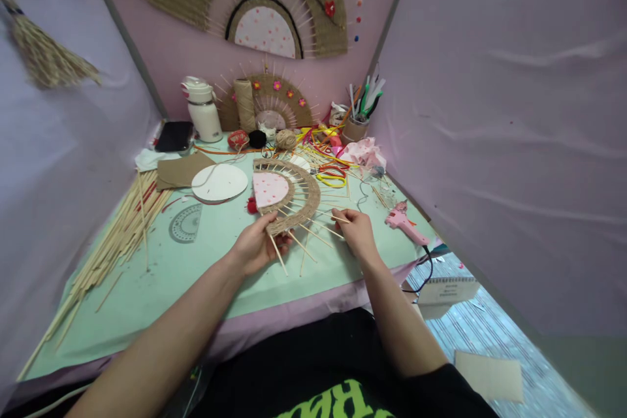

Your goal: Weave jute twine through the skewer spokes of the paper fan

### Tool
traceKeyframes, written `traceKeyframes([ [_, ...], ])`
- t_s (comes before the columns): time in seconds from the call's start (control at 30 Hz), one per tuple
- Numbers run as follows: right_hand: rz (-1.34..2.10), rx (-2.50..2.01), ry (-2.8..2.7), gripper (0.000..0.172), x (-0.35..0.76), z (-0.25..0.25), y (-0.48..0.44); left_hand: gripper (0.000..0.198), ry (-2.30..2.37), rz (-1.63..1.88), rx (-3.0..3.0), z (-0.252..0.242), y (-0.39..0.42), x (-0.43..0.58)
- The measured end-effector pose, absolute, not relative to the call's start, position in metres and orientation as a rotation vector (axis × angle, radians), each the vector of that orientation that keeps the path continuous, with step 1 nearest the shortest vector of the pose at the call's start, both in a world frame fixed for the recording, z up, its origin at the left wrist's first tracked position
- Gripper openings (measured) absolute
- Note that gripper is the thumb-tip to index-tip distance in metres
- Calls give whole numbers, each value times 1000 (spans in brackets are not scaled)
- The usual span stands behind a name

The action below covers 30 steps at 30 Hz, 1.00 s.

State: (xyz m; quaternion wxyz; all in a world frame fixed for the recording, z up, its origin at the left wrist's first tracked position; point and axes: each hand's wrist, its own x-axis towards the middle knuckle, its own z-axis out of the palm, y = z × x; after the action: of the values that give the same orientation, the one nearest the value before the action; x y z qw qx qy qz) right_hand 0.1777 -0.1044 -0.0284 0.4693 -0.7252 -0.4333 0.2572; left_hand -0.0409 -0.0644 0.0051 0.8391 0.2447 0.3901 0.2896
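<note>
Over the middle of the table I hold a half-round fan [313,194] made of thin wooden sticks with brown twine woven through them. A pink dotted half-disc [271,189] forms its centre, and bare stick ends fan out on its right and near sides. My left hand [257,245] grips the fan's near corner, thumb on top and fingers beneath. At the right side, my right hand [356,230] is closed with its fingertips pinched by the end of one stick [327,213]. A small red ball [251,205] lies beside the fan's straight edge.
A bundle of sticks [115,228], a protractor [185,223] and a white disc [219,182] lie left. On the right rests a pink glue gun [407,225] with its cord over the edge. Scissors [332,176], a white bottle [202,111] and a twine spool [244,105] are farther back.
</note>
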Motion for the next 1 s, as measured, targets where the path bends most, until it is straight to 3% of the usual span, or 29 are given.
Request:
traceKeyframes([
  [0.13, 604, -1600, -913, 35, 170, -28, -99, 35, 788, 600, 499, 5, -64, -41],
  [0.4, 1102, -975, -470, 26, 147, -18, -91, 21, 806, 661, 432, 5, -58, -44],
  [0.67, 1152, -920, -488, 21, 138, -13, -96, 39, 832, 778, 340, 3, -24, -44],
  [1.0, 923, -1091, -833, 22, 159, -5, -127, 26, 878, 751, 401, 14, -25, -46],
])
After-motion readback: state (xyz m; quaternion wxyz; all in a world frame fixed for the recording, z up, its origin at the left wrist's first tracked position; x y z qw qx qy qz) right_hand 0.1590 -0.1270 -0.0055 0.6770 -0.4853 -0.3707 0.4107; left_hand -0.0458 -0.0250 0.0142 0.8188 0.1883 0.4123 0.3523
